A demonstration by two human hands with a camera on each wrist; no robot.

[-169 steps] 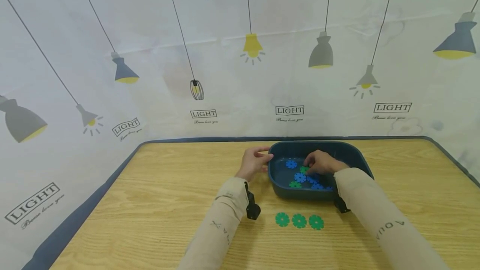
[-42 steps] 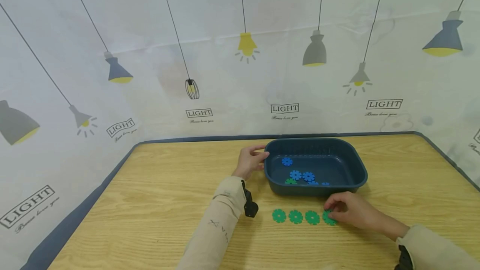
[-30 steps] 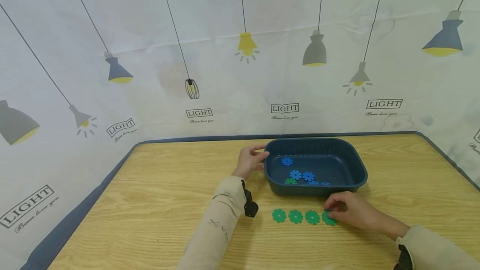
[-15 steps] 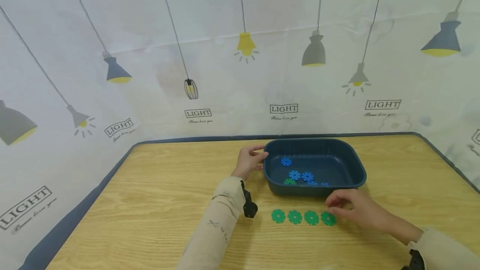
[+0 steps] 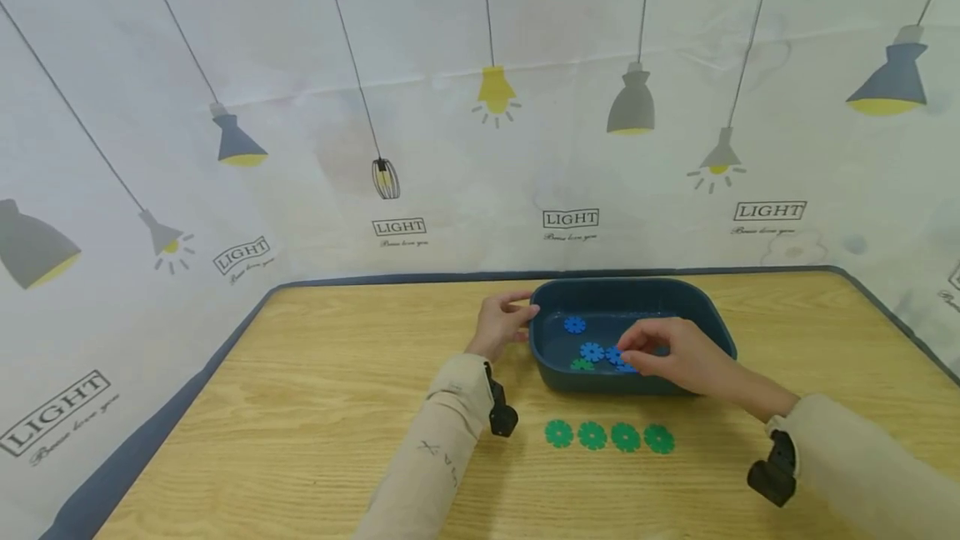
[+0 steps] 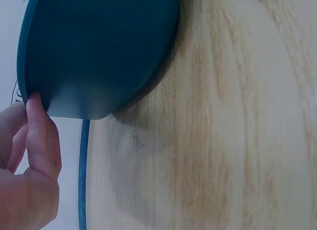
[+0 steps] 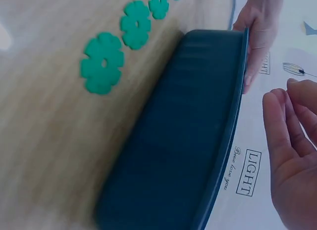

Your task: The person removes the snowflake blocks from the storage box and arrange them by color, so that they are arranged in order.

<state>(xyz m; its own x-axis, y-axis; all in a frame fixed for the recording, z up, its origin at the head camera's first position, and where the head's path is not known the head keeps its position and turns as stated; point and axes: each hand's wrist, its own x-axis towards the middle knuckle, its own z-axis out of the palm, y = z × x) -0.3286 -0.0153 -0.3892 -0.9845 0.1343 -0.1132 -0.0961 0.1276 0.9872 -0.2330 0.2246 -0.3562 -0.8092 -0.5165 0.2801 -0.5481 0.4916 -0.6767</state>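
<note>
A dark blue basin [image 5: 600,382] stands on the table, with several blue flower-shaped plastic discs [image 5: 592,352] and a green disc [image 5: 582,365] inside. My left hand [image 5: 497,327] holds the basin's left end, fingertips at the rim and outer wall, as the left wrist view shows too. Over the basin's right half hovers my right hand [image 5: 686,354], fingers bent, thumb near the fingertips and overlapping the blue discs in the head view. Nothing shows between its fingers in the right wrist view. Several green notched discs [image 5: 626,437] lie in a row in front of the basin.
The wood-grain table [image 5: 337,407] has a dark blue border along its back. Behind it hangs a pale wall sheet [image 5: 450,148] printed with lamps. A black wrist camera [image 5: 774,469] sits on the right cuff, another [image 5: 502,411] on the left.
The row has grown by one green disc, which my right hand set at its right end and let go of. That hand has since moved up over the basin; my left hand stays at its rim.
</note>
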